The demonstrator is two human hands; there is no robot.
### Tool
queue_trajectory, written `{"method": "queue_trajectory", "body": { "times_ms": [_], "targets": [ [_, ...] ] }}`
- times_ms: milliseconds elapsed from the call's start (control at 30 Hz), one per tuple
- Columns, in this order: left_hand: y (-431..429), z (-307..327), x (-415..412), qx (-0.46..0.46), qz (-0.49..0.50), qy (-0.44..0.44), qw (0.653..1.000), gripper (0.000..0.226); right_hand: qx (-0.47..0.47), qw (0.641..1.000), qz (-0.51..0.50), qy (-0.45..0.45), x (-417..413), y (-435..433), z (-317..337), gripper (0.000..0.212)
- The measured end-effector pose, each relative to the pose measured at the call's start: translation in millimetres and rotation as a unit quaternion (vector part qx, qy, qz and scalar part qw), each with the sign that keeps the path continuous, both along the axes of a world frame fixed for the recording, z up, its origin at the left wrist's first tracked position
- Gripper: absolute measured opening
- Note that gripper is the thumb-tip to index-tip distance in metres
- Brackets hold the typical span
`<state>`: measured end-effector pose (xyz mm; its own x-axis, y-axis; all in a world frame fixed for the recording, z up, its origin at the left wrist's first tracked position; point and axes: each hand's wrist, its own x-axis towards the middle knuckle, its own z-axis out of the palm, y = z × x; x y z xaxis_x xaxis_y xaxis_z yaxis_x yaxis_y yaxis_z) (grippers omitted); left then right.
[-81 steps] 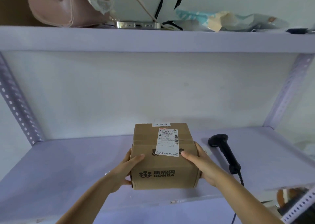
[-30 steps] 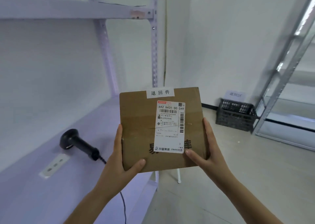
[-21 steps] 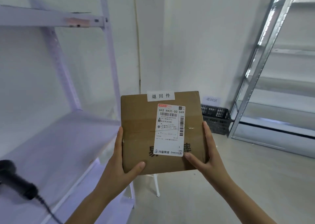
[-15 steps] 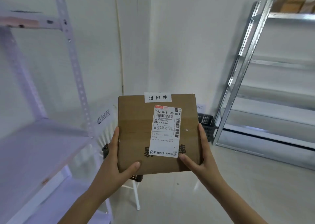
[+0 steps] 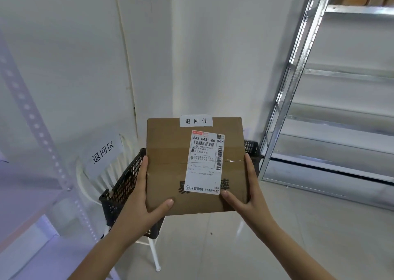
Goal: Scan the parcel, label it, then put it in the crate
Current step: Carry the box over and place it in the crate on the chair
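I hold a brown cardboard parcel (image 5: 168, 162) in the air in front of me, top face toward the camera. A white shipping label with barcodes and a small white strip label at its far edge are stuck on it. My left hand (image 5: 140, 196) grips its left side with the thumb on top. My right hand (image 5: 247, 192) grips its right side the same way. A black mesh crate (image 5: 123, 186) sits on a white chair just behind and below the parcel, mostly hidden by it.
The white chair (image 5: 106, 173) carries a paper sign on its backrest. A purple-lit shelf rack (image 5: 32, 183) stands at the left. A metal shelving unit (image 5: 332, 130) fills the right. Another black crate edge (image 5: 251, 148) shows behind the parcel. Tiled floor lies below.
The view has swung right, away from the shelf with the scanner. The parcel stays in both hands, and the chair with the black crate has come into view right behind it.
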<state>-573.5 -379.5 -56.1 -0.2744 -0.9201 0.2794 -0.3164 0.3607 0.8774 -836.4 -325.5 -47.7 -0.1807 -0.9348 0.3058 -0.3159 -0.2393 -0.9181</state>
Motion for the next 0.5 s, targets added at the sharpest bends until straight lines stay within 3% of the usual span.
{"method": "queue_trajectory", "body": {
  "times_ms": [233,500],
  "targets": [
    [-53.8,-9.3,-22.3,0.019,0.023,0.004,1.000,0.106,0.016,1.000,0.024,-0.009,-21.9,-65.3,-6.4,0.103],
    [-157.6,-13.3,-29.4,0.018,0.071,0.004,0.997,0.101,0.012,0.996,0.086,-0.015,-31.0,-199.3,-11.2,0.102]
  ]
}}
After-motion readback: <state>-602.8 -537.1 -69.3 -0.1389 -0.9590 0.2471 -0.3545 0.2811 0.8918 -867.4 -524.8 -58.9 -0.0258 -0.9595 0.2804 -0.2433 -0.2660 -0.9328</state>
